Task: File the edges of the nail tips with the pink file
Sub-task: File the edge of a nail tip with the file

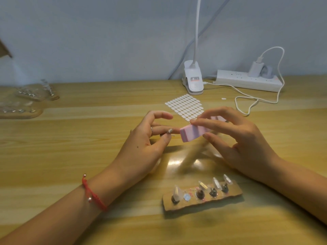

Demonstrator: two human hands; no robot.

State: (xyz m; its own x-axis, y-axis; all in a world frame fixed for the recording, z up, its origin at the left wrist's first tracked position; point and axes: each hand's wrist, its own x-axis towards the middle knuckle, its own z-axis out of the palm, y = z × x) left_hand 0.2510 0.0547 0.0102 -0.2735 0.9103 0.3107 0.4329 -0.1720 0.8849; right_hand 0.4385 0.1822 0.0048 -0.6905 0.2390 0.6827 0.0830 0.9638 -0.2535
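My right hand (pixel 237 137) grips a pink block file (pixel 194 134) between thumb and fingers, above the middle of the wooden table. The file's left end sits right beside a small nail tip (pixel 170 131) on a stand, which my left hand (pixel 150 138) pinches between thumb and fingers. In front of me lies a wooden holder (pixel 203 200) carrying several clear nail tips (pixel 216 183) on dark stands, with one round spot bare.
A sheet of white oval adhesive tabs (pixel 184 106) lies behind my hands. A white clip lamp (pixel 192 80), a power strip (pixel 247 82) and a looping white cable (pixel 247 101) sit at the back right. More wooden holders with nail tips (pixel 26 103) rest at the far left.
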